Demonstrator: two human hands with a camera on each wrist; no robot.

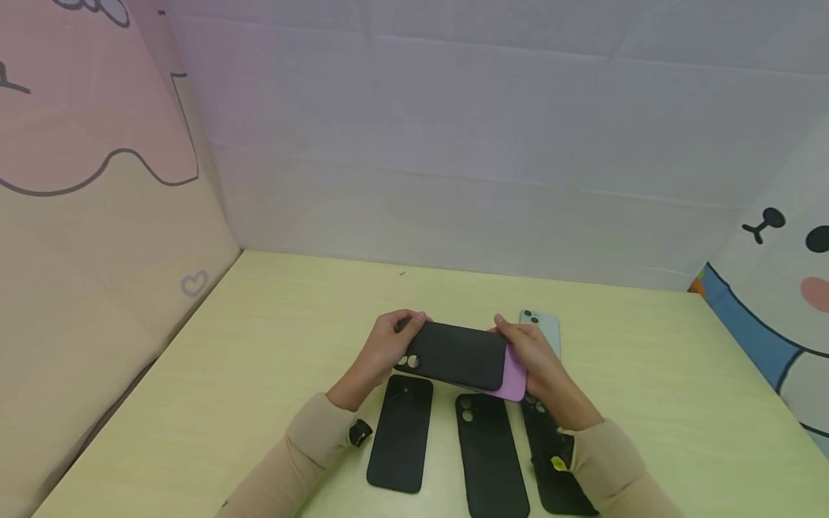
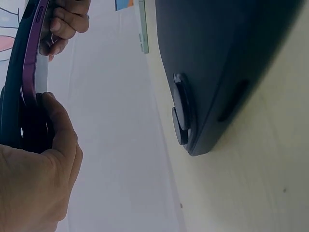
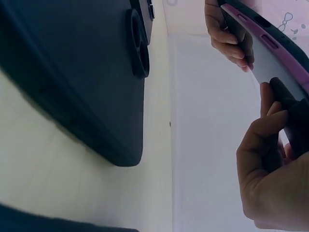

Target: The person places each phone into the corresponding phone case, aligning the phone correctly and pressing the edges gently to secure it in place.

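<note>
Both hands share the grip: the left hand (image 1: 388, 344) curls round the camera-hole end of a black case (image 1: 456, 354), and the right hand (image 1: 534, 356) pinches the opposite end, where a purple phone (image 1: 514, 378) shows out from under the case. Case and phone are held just above the counter (image 1: 259, 345), their long axis running left to right across the person's front, so each hand sits at one short end and neither is nearer the middle. In the wrist views the phone's purple edge lies inside the dark rim of the case along part of its length, with fingertips pressing on the rim.

Below the hands, three more black cases (image 1: 401, 434) lie flat side by side, long axes pointing away from the person; the rightmost is partly hidden by the right sleeve. Farther off, just beyond the right hand, a pale green phone (image 1: 542, 327) lies back up. No brand, label or writing can be read on any of them.
</note>
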